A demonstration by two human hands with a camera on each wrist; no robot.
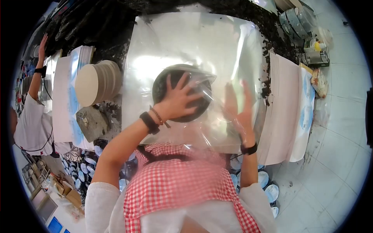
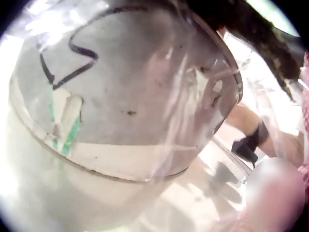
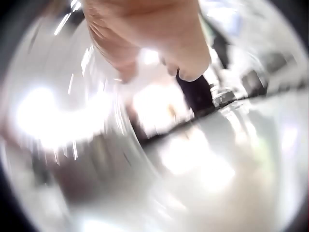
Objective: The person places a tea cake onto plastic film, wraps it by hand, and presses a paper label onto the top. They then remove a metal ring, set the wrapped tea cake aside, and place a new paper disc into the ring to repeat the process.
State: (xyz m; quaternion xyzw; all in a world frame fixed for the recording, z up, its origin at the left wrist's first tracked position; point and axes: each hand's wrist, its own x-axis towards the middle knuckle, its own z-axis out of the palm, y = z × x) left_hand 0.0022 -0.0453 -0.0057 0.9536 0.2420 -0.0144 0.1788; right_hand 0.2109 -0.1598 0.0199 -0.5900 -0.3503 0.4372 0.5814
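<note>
My left hand (image 1: 178,99), fingers spread, rests on a dark round object (image 1: 160,84) in the middle of a shiny sheet-covered work surface (image 1: 182,31). Clear plastic film (image 1: 205,78) lies over and around this object. The left wrist view shows a round, grey-sided vessel (image 2: 120,104) close up through film, with a black marker stroke and a strip of green-edged tape. To the right, my right hand (image 1: 241,112) is blurred over the surface, its fingers extended. The right wrist view shows that hand's fingers above film and glare.
A stack of round discs (image 1: 97,83) and a grey block (image 1: 92,123) stand at left. Stacks of sheets (image 1: 64,97) flank the surface, with another (image 1: 281,108) at right. Another person's arm (image 1: 35,79) reaches up at far left. Tape rolls (image 1: 293,23) sit at top right.
</note>
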